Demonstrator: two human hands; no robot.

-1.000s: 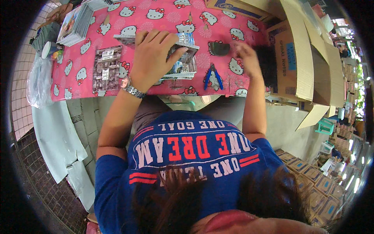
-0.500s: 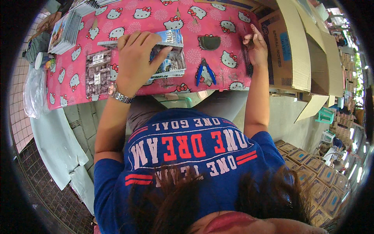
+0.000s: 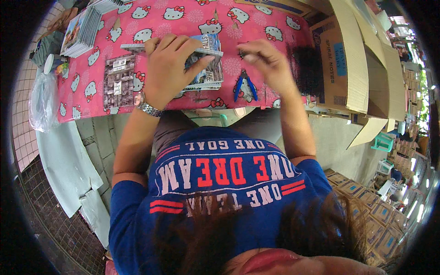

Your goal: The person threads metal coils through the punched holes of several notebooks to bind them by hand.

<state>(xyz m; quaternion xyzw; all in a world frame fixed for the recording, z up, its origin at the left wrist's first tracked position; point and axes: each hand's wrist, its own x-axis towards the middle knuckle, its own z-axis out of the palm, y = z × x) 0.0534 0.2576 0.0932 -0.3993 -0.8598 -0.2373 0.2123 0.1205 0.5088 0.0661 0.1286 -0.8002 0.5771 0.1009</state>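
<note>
My left hand (image 3: 167,64), wearing a metal-band watch, is closed around a thin notebook (image 3: 133,47) standing on its long edge. Under and beside it lie loose printed covers and notebooks (image 3: 214,75) with landscape pictures. My right hand (image 3: 268,64) is over the table just right of the notebook, its fingers pinched together and blurred; what they hold, if anything, I cannot make out. A small dark patch shows at its fingertips. Below it lie blue-handled pliers (image 3: 246,87). A grey patterned notebook (image 3: 118,82) lies left of my left wrist.
A pile of black spiral coils (image 3: 306,68) lies by an open cardboard box (image 3: 334,68) on the right. Stacked spiral notebooks (image 3: 82,34) stand at the far left, above a clear plastic bag (image 3: 43,103). A pink patterned cloth (image 3: 158,32) covers the table.
My right hand has moved left from beside the black coils towards the notebook, its fingers closing and covering the dark half-round piece. My left hand keeps its grip on the notebook.
</note>
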